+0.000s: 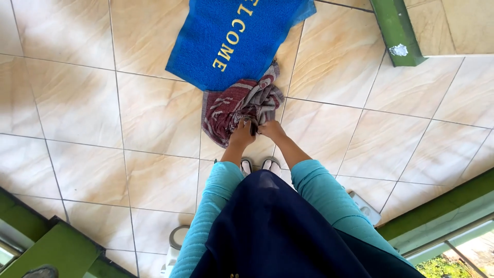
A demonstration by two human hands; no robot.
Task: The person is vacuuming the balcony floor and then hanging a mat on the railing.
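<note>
I am bent over, looking straight down at a tiled floor (87, 118). A crumpled maroon and grey patterned cloth (231, 105) lies on the tiles at the near corner of a blue doormat (226, 31). My left hand (242, 133) and my right hand (271, 128) are side by side at the cloth's near edge, both with fingers closed on the fabric. My teal sleeves and dark skirt fill the lower middle, with my white-toed feet (260, 166) just below the hands.
A green post (396, 31) stands at the top right, and green-painted ledges run along the lower left (51, 247) and lower right (437, 206). A round grey object (177, 237) and a white object (366, 207) sit on the floor beside my legs.
</note>
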